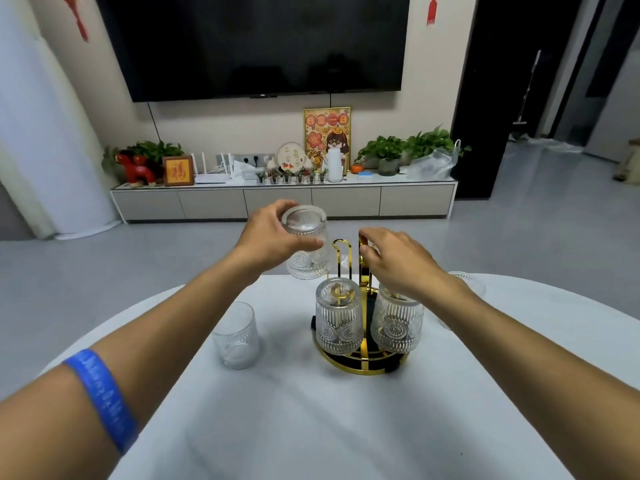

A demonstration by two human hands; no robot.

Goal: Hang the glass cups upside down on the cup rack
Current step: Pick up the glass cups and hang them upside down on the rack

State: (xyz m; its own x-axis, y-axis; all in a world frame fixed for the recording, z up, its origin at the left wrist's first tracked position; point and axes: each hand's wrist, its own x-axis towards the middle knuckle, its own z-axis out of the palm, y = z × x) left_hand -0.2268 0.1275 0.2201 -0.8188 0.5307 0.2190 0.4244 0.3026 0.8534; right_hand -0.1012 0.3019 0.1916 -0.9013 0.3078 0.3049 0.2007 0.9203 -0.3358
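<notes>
Left grip [268, 237]: wrapped around inverted glass cup [306, 249], frame centre.
Right grip [398, 259]: fingers pinching gold cup rack [362, 362] top.

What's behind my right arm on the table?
A glass cup stands behind the right hand and forearm. Only its rim and a sliver of its side show; the arm covers the rest, so its pose is unclear.
</notes>
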